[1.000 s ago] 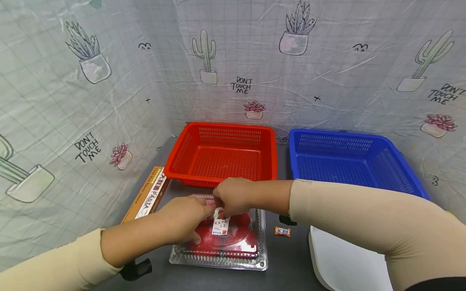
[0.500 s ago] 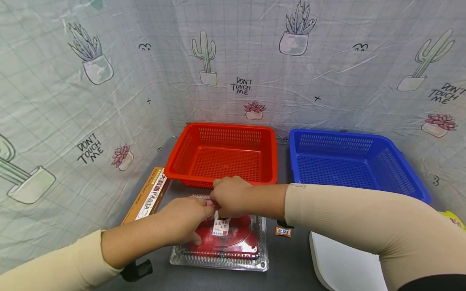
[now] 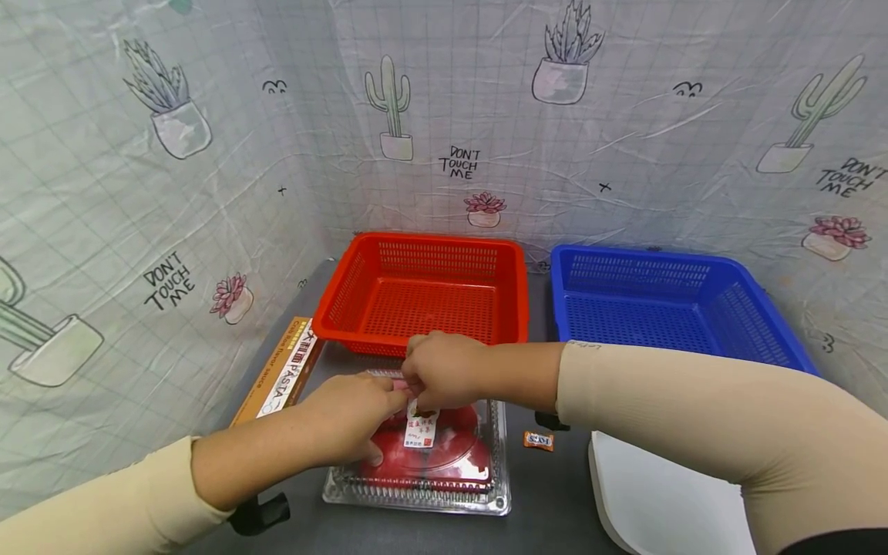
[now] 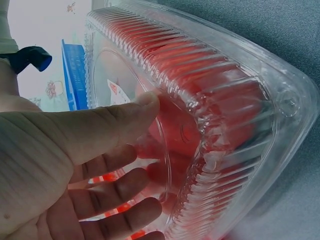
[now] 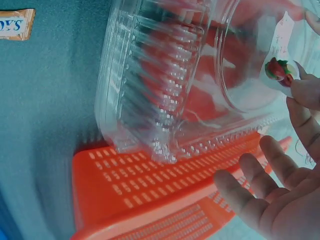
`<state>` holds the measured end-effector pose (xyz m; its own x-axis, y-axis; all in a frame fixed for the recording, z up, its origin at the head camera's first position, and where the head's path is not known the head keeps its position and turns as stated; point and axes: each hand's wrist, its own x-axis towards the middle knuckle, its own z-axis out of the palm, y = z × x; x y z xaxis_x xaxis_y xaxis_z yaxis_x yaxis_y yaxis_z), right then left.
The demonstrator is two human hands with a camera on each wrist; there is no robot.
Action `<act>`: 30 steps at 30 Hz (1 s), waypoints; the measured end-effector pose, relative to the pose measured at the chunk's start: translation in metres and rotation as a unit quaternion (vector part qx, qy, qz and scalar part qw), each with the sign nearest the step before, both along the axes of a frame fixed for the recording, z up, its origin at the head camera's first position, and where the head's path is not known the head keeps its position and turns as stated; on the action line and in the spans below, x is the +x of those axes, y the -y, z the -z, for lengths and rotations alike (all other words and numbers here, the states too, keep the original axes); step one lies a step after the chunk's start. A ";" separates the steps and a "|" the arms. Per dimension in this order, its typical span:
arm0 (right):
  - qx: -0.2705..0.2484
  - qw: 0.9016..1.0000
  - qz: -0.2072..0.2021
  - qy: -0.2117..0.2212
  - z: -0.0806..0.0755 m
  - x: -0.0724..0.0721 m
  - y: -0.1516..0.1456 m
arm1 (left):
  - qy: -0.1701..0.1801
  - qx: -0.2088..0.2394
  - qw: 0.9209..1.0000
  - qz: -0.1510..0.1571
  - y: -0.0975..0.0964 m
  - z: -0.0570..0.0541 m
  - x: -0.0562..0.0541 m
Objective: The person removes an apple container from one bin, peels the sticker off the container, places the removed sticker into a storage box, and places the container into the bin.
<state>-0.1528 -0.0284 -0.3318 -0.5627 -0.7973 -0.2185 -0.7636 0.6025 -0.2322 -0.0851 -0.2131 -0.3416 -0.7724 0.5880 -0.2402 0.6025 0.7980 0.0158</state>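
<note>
A clear ribbed plastic box [image 3: 416,502] with red contents lies on the dark table, its lid closed. On the lid is a white sticker [image 3: 419,435] with red writing and a small fruit picture. My right hand [image 3: 444,371] pinches the sticker's far end between thumb and index finger; in the right wrist view that pictured end [image 5: 281,70] stands up from the lid, and the other fingers spread out loosely. My left hand [image 3: 340,420] rests on the lid's left side. Its thumb [image 4: 115,120] lies extended on the plastic, the fingers loosely spread over the top.
Behind the box stands a red basket [image 3: 430,304], with a blue basket [image 3: 627,320] to its right. A pasta box [image 3: 280,370] lies at left. A small orange wrapped candy [image 3: 538,441] and a white board-like piece [image 3: 666,497] are at right.
My right hand has shifted slightly away from me, and the sticker's pictured end has lifted with it. The left hand and the box have stayed in place.
</note>
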 end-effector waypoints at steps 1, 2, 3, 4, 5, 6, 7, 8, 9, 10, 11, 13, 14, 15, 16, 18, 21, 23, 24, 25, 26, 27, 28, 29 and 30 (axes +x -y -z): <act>-0.003 1.000 -0.001 0.000 -0.001 0.000 -0.001 | -0.001 -0.002 1.000 0.000 0.000 0.000 0.000; -0.006 1.000 -0.002 -0.001 -0.002 0.000 -0.002 | -0.002 -0.005 1.000 0.001 -0.001 0.000 0.000; -0.008 1.000 -0.003 -0.001 -0.003 0.000 -0.003 | -0.002 -0.007 1.000 0.000 -0.001 0.000 -0.001; -0.010 1.000 -0.005 -0.002 -0.004 0.001 -0.004 | -0.001 -0.010 1.000 0.000 -0.001 -0.001 -0.001; -0.012 1.000 -0.009 -0.001 -0.005 0.001 -0.005 | 0.000 -0.011 1.000 0.000 -0.001 -0.001 -0.001; -0.014 1.000 -0.012 0.000 -0.006 0.001 -0.005 | 0.001 -0.012 1.000 0.000 -0.002 -0.001 -0.001; -0.016 1.000 -0.015 0.000 -0.008 0.001 -0.006 | 0.002 -0.012 1.000 -0.001 -0.002 -0.002 0.000; -0.017 1.000 -0.020 0.002 -0.009 0.001 -0.006 | 0.003 -0.013 1.000 -0.002 -0.002 -0.002 0.000; -0.016 1.000 -0.023 0.005 -0.010 0.002 -0.007 | 0.003 -0.012 1.000 -0.003 -0.002 -0.002 0.000; -0.015 1.000 -0.026 0.010 -0.012 0.002 -0.007 | 0.004 -0.011 1.000 -0.003 -0.002 -0.003 0.000; -0.014 0.999 -0.028 0.014 -0.014 0.002 -0.008 | 0.004 -0.010 1.000 -0.004 -0.002 -0.003 0.000; -0.015 0.999 -0.036 0.025 -0.019 0.001 -0.009 | 0.006 -0.011 1.000 -0.005 -0.002 -0.003 0.000; -0.015 0.999 -0.037 0.031 -0.021 0.001 -0.010 | 0.007 -0.011 1.000 -0.005 -0.003 -0.003 0.000; -0.017 0.998 -0.041 0.037 -0.024 0.000 -0.012 | 0.007 -0.012 1.000 -0.005 -0.003 -0.003 0.000; -0.019 0.998 -0.044 0.042 -0.026 -0.001 -0.013 | 0.007 -0.014 1.000 -0.005 -0.003 -0.004 0.000; -0.024 0.997 -0.054 0.052 -0.032 -0.004 -0.018 | 0.006 -0.015 1.000 0.001 -0.003 -0.004 0.000; -0.020 0.995 -0.072 0.072 -0.039 -0.008 -0.026 | 0.007 -0.017 1.000 0.002 -0.003 -0.004 0.000; -0.011 0.993 -0.086 0.083 -0.044 -0.010 -0.033 | 0.008 -0.019 1.000 0.001 -0.003 -0.004 0.000; -0.006 0.992 -0.094 0.089 -0.046 -0.010 -0.037 | 0.009 -0.020 1.000 -0.002 -0.003 -0.004 -0.001; 0.001 0.991 -0.098 0.095 -0.048 -0.010 -0.042 | 0.010 -0.021 1.000 -0.004 -0.004 -0.004 0.000; 0.007 0.990 -0.103 0.098 -0.049 -0.011 -0.047 | 0.012 -0.020 1.000 -0.006 -0.004 -0.004 0.000; 0.011 0.989 -0.108 0.101 -0.050 -0.011 -0.052 | 0.012 -0.019 1.000 -0.007 -0.004 -0.004 0.000; 0.018 0.988 -0.110 0.103 -0.051 -0.010 -0.057 | 0.012 -0.016 1.000 -0.006 -0.004 -0.004 0.000; 0.022 0.988 -0.109 0.107 -0.051 -0.010 -0.063 | 0.013 -0.015 1.000 -0.007 -0.004 -0.004 0.000; 0.025 0.988 -0.109 0.110 -0.050 -0.009 -0.068 | 0.012 -0.013 1.000 -0.008 -0.004 -0.004 0.001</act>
<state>-0.1620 0.0396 -0.2813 -0.3131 -0.8794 -0.3588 -0.8111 0.4441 -0.3807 -0.0845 -0.2093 -0.3377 -0.7751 0.5692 -0.2743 0.5895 0.8077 0.0101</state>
